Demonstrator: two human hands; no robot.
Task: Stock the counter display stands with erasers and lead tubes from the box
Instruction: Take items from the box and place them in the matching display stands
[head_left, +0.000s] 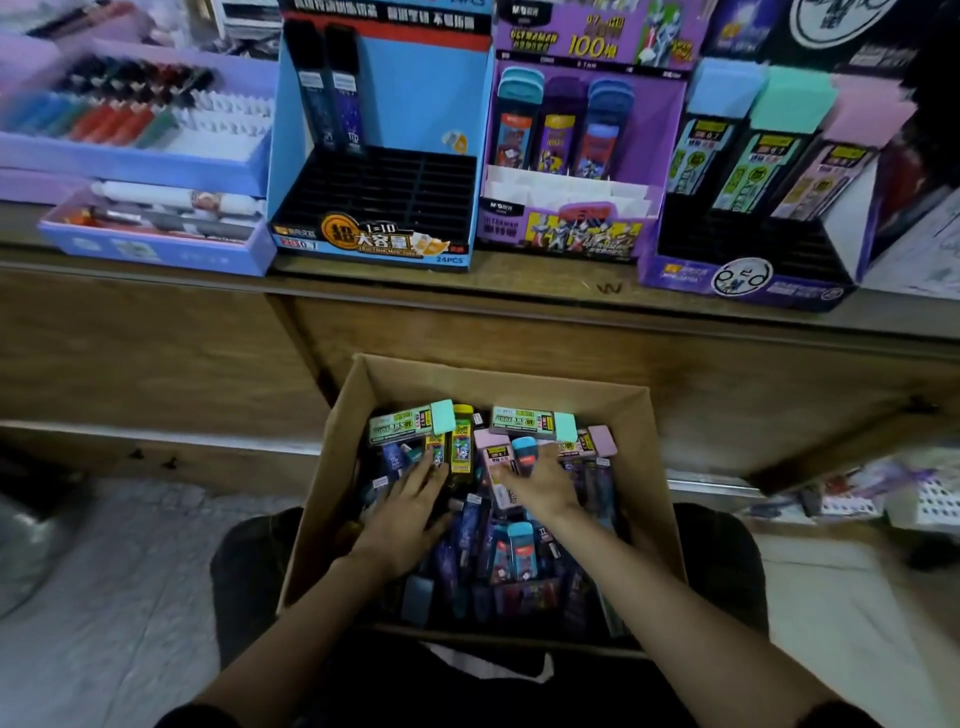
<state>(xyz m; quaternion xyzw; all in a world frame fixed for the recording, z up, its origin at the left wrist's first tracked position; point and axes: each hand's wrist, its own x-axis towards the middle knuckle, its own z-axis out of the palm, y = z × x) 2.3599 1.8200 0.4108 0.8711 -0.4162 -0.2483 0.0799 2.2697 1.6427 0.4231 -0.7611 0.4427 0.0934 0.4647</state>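
Observation:
A cardboard box (332, 467) rests on my lap, filled with several lead tubes and eraser packs. My left hand (410, 512) lies flat on the pile with fingers spread, fingertips near a yellow-labelled tube (461, 441). My right hand (540, 486) reaches into the pile beside a teal-capped tube (524, 453); its fingers are bent over the packs, and whether they hold one is unclear. On the counter stand a blue display stand (374, 244) with two dark tubes, a purple display stand (561, 234) with three tubes, and a dark display stand (748, 275) with three pastel-capped packs.
A lilac pen tray (156, 166) and a smaller box of pens (156, 244) stand at the counter's left. The wooden counter front (467, 322) rises just beyond the box. Loose stationery lies on the floor at right (883, 493).

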